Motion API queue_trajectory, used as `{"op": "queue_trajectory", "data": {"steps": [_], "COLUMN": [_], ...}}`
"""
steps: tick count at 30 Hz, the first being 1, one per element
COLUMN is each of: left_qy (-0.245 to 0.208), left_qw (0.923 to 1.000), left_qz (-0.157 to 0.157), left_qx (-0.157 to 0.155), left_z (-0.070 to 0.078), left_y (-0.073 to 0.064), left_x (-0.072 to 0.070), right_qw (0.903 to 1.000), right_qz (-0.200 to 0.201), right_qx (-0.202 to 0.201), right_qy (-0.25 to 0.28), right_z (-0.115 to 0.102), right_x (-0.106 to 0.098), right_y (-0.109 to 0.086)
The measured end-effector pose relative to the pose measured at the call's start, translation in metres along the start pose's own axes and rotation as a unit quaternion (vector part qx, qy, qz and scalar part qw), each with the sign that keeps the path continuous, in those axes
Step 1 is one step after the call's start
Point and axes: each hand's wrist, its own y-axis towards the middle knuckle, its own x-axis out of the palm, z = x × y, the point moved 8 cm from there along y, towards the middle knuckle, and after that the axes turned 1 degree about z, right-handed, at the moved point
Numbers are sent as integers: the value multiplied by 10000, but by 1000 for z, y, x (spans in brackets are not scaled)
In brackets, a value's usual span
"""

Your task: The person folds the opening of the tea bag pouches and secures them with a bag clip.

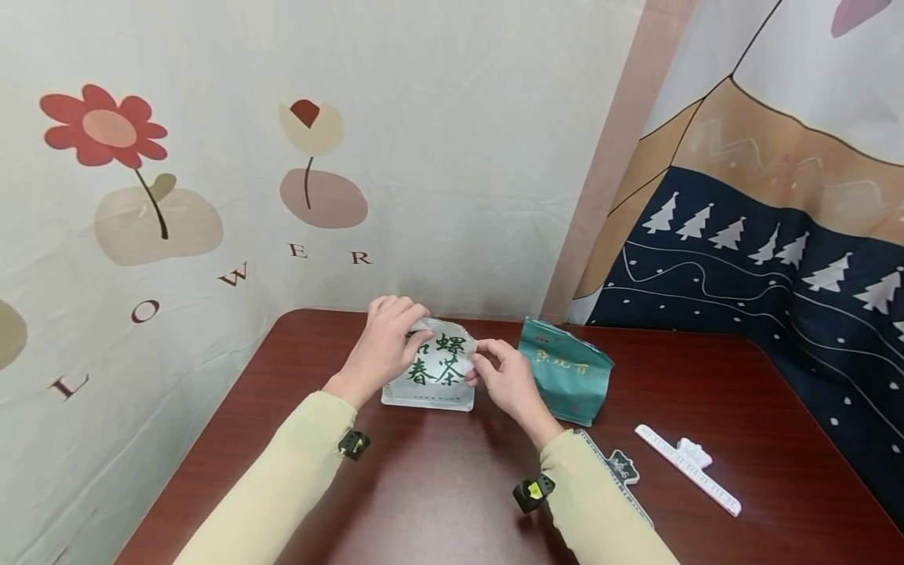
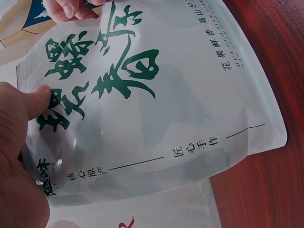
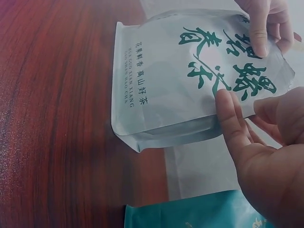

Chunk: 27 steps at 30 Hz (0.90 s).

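Pouch (image 1: 439, 383) is stood on the worktop (image 1: 417, 490) in the head view, with a green packet (image 1: 565, 377) and a white clip (image 1: 690, 468) to its right, seemingly placed within reach. In the left wrist view, its upper edge is pinched in the grip of the left hand (image 2: 14, 142). In the right wrist view, its side edge is pinched by the right hand (image 3: 270, 164), presumably so both sides are steadied.

Head view from above, forward and down; wrist views close, seemingly sideways, both on the white pouch (image 2: 152, 109).
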Motion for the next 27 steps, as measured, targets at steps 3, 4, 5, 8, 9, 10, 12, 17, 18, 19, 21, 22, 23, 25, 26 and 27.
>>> {"op": "queue_trajectory", "data": {"steps": [3,4,5,8,9,10,12,17,18,19,21,22,23,25,26,27], "left_qy": [-89,-105,-118,-145,-147,-148,-156,-226,-256,-275,-299,-298,-308,-302,-298,-283], "left_qw": [10000,9999,9999,9999,9999,9999,9998,9995,9994,9994,9994,9994,9994,9995,9995,9995], "left_qz": [-3,-5,-5,5,8,16,46,169,184,187,173,164,145,109,97,88], "left_qx": [32,44,52,71,74,86,109,118,112,95,73,79,74,76,81,85], "left_z": [0,0,0,0,0,0,0,0,0,-1,-2,-2,-1,-1,0,0], "left_y": [0,0,0,1,1,1,1,3,3,3,3,3,3,3,3,3], "left_x": [1,1,1,0,0,0,0,-4,-4,-4,-4,-4,-4,-4,-5,-5], "right_qw": [10000,9999,9999,9997,9996,9994,9991,9986,9986,9986,9985,9985,9984,9980,9978,9975], "right_qz": [41,62,85,183,234,276,362,471,477,480,481,487,494,528,545,571], "right_qx": [-74,-87,-93,-133,-141,-171,-216,-240,-233,-231,-245,-263,-279,-336,-358,-390], "right_qy": [-38,-35,-45,-72,-79,-93,-103,-32,-19,7,30,11,-14,-82,-114,-172], "right_z": [-1,-1,0,-1,-1,-1,-2,-4,-4,-4,-5,-5,-6,-7,-7,-8], "right_x": [0,0,0,0,0,-1,-1,-4,-4,-4,-3,-3,-3,-2,-2,-2], "right_y": [0,0,0,1,2,3,3,3,3,3,3,3,3,3,3,3]}}
